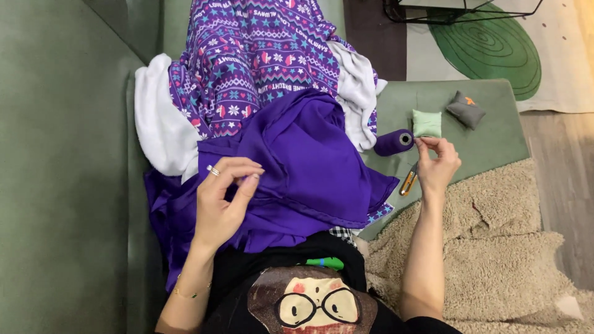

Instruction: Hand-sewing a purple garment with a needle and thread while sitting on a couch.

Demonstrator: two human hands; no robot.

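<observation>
A plain purple cloth [309,154] lies across my lap on a green sofa. My left hand [224,199] rests on the cloth with its thumb and fingers pinched together at a fold. My right hand [438,162] is raised to the right of the cloth, fingertips pinched together near a spool of purple thread [394,142]; whether they hold a needle or thread is too small to tell. Small thread snips with a yellow handle [408,180] lie just beside that hand.
A patterned purple blanket with white lining [260,55] covers my legs. A pale green pincushion [427,122] and a grey one [466,109] sit on the sofa cushion [489,139]. A beige fluffy throw [495,247] lies at the right. A rug with a green circle [489,46] covers the floor.
</observation>
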